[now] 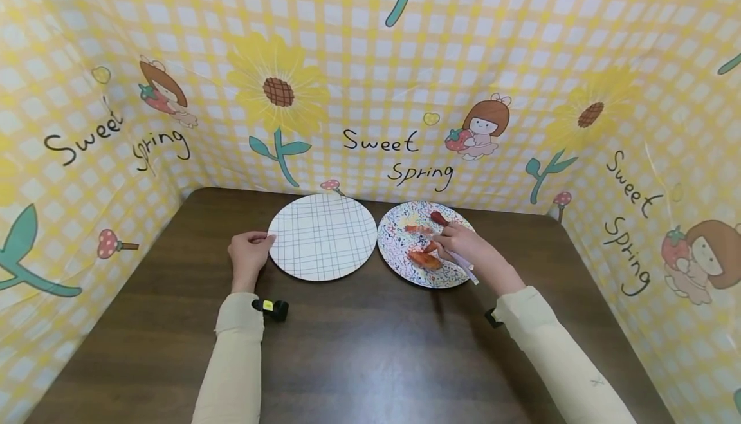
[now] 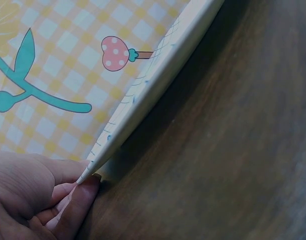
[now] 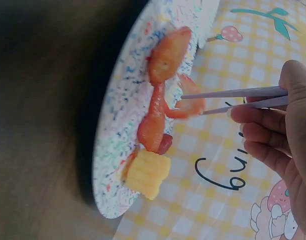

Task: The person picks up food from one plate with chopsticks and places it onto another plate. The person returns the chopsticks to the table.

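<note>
My left hand (image 1: 250, 253) pinches the left rim of a round white plate (image 1: 322, 237) with thin blue grid lines. The left wrist view shows the thumb and a finger on either side of that rim. My right hand (image 1: 463, 244) holds a pair of pale purple chopsticks (image 3: 238, 93) above a colour-speckled plate (image 1: 399, 269). Their tips meet a curved orange-pink shrimp (image 3: 194, 104), one on each side of it. Beside it on the speckled plate are an orange-brown oval piece (image 3: 168, 55), a red-orange drumstick-shaped piece (image 3: 152, 125) and a yellow corn-like block (image 3: 148, 172).
Both plates sit side by side near the back edge of a dark wooden table (image 1: 359, 347). A yellow checked cloth (image 1: 370, 102) with printed flowers and figures rises behind and at both sides. A dark red piece (image 3: 165, 144) shows partly behind the drumstick-shaped one.
</note>
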The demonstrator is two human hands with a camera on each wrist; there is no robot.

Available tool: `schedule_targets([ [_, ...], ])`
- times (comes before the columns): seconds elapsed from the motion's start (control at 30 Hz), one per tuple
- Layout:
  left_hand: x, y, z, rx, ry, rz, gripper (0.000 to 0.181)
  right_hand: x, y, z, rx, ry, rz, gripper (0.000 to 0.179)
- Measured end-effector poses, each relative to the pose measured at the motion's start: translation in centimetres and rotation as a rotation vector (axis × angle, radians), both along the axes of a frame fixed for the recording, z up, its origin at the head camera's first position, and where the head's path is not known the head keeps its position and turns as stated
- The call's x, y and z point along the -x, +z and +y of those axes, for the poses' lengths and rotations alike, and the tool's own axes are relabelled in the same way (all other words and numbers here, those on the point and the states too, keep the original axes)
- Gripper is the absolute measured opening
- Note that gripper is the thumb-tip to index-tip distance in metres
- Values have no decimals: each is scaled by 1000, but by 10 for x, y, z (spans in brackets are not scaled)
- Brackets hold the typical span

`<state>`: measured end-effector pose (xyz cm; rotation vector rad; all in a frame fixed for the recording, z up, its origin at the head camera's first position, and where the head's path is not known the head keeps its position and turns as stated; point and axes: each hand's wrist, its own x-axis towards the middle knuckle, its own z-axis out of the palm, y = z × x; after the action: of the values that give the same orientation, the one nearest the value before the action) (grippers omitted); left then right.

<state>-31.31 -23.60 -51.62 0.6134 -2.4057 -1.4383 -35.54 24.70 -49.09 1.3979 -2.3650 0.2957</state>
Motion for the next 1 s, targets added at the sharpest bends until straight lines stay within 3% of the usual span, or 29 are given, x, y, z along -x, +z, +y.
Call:
schedule_targets([
  [0.07,0,0,-1,-4,-2,0,32,37,-53,13,91,87,11,15],
  [0.13,0,1,-1,-7,-3,-4,32,77,-107,22,242,224,11,19],
  [0.2,0,1,-2,-12,-7,-12,32,85,-119,24,224,185,-8,16],
  [0.23,0,1,-3,-17,-11,-15,32,83,-118,23,236,175,-8,17],
  [0.27,0,1,-3,-19,-12,-18,32,78,-111,21,128,113,95,20],
  [0.37,-1,1,-3,-22,-17,-23,33,26,-38,6,-50,-51,-36,20],
  [0.47,-1,1,-2,-19,-15,-19,33,-18,25,-14,-46,-106,-202,31],
  [0.5,0,1,-2,-19,-17,-20,33,-31,44,-20,45,-130,-353,27],
  [0.53,0,1,-1,-19,-19,-21,33,-37,53,-23,51,-162,-408,30],
  [0.6,0,1,0,-16,-21,-18,33,-42,60,-26,67,-183,-460,34],
  [0.8,0,2,-1,-14,-27,-8,33,-44,62,-28,90,-187,-462,36],
  [1.0,-1,2,-1,-16,-20,-10,33,-39,54,-22,163,-211,-470,33],
])
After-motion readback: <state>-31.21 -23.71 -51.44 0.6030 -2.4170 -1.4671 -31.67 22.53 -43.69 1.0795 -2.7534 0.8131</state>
